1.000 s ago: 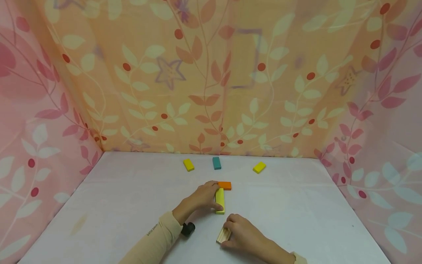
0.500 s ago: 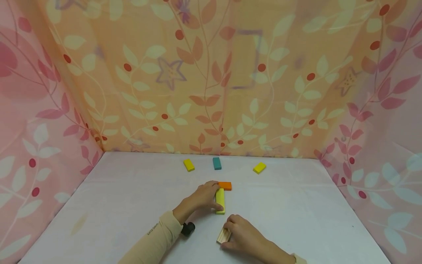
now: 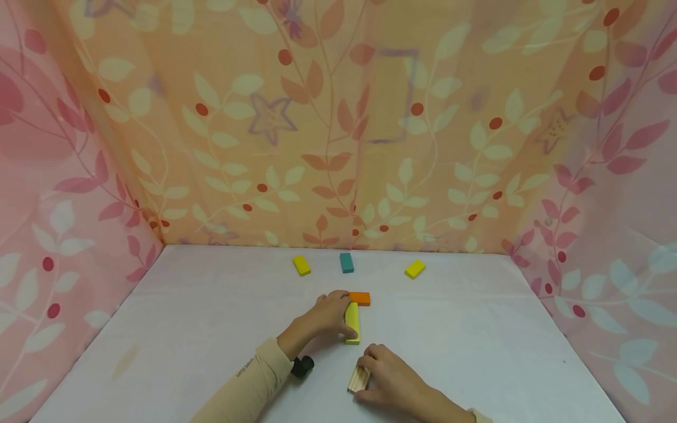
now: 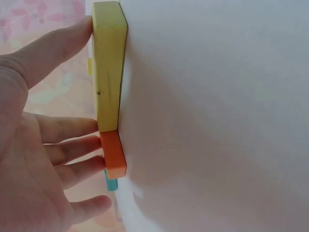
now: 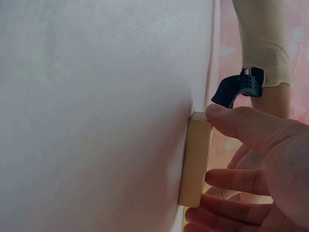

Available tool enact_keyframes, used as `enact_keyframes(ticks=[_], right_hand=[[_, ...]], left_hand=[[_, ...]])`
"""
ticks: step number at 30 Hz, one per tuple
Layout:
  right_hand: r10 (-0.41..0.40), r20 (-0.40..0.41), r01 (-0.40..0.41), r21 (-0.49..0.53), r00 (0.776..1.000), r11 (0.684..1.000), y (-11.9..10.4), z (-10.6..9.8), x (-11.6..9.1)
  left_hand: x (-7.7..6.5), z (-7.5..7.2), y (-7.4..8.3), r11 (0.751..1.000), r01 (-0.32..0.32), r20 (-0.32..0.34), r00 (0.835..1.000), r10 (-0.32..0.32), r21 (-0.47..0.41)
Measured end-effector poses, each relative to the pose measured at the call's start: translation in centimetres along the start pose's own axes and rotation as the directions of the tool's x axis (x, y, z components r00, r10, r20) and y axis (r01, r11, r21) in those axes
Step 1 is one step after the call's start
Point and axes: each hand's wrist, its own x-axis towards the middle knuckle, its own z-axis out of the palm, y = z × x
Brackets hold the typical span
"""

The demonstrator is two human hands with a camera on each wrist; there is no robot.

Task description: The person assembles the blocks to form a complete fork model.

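My left hand [image 3: 325, 314] rests over a long yellow block [image 3: 352, 324] near the middle of the white table. In the left wrist view its thumb touches one end of that block. Its fairly straight fingers touch the other end and an orange block [image 4: 114, 154], which butts against it; the little finger stands free. Nearer the body, my right hand [image 3: 394, 376] holds a plain wooden block [image 5: 197, 162] close on the table. Its thumb is at one end of that block, its fingertips at the other end and along the side.
Toward the back of the white table [image 3: 211, 305] lie a yellow block [image 3: 302, 265], a teal block [image 3: 346, 262] and another yellow block [image 3: 415, 269]. A black device [image 3: 303, 366] sits at the left wrist. Patterned cloth [image 3: 338, 147] encloses the back and sides.
The right thumb has shifted slightly outward at the near end of the wooden block, showing more of it. The left hand and the other blocks stay in place.
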Motion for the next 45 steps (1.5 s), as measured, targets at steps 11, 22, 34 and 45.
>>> enact_keyframes(ticks=[11, 22, 34, 45], right_hand=[[-0.042, -0.007, 0.042, -0.006, 0.999, 0.999, 0.2, -0.2, 0.0], [-0.054, 0.026, 0.054, 0.009, 0.998, 0.999, 0.3, -0.3, 0.2], [-0.120, 0.037, 0.120, 0.011, 0.992, 0.993, 0.9, -0.6, 0.6], [-0.186, 0.007, 0.186, -0.012, 0.983, 0.983, 1.5, -0.8, 1.3]], left_hand=[[-0.2, -0.1, -0.2, 0.999, -0.026, -0.018, 0.999, 0.026, 0.025], [-0.1, -0.1, -0.3, 1.000, -0.017, -0.032, 0.999, 0.017, 0.022], [0.2, -0.1, -0.3, 1.000, -0.004, -0.040, 0.999, 0.005, 0.016], [0.3, -0.2, -0.1, 1.000, -0.005, -0.045, 0.999, 0.006, 0.015]])
